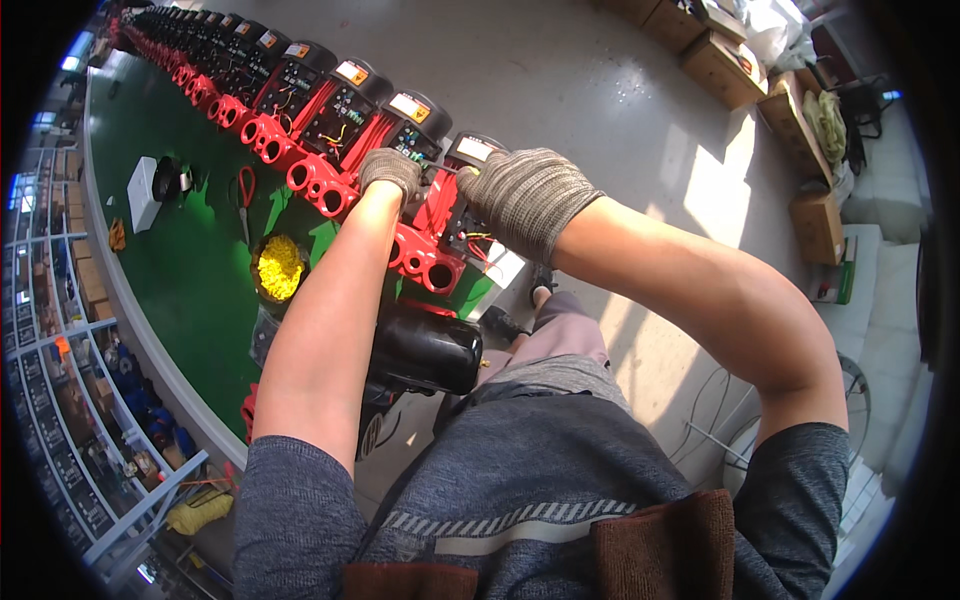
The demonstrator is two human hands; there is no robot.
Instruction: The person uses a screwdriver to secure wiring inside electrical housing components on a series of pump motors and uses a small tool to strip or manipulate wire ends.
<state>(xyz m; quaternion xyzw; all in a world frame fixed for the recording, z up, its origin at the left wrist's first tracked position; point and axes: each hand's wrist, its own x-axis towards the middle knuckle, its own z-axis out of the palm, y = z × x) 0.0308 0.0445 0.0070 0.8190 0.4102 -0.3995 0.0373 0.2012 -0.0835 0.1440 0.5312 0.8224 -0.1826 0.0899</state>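
Both my hands wear grey-brown knitted gloves and work over the near end of a row of red and black motor units. My left hand (390, 172) is curled at the open wiring box of one unit (405, 140); its fingertips are hidden. My right hand (530, 200) is closed above the nearest unit (440, 215). From its grip a thin dark rod (440, 168), like a screwdriver shaft, runs toward my left hand; any handle is hidden in the glove. Coloured wires (478, 245) hang from the nearest unit's box.
The row stands along a green-topped table (150, 270). On it are a tub of yellow small parts (279, 268), red-handled scissors (246, 190) and a white box (143, 192). A black cylinder (425, 347) sits close before me. Shelving (60, 350) is at left, cardboard boxes (722, 70) at far right.
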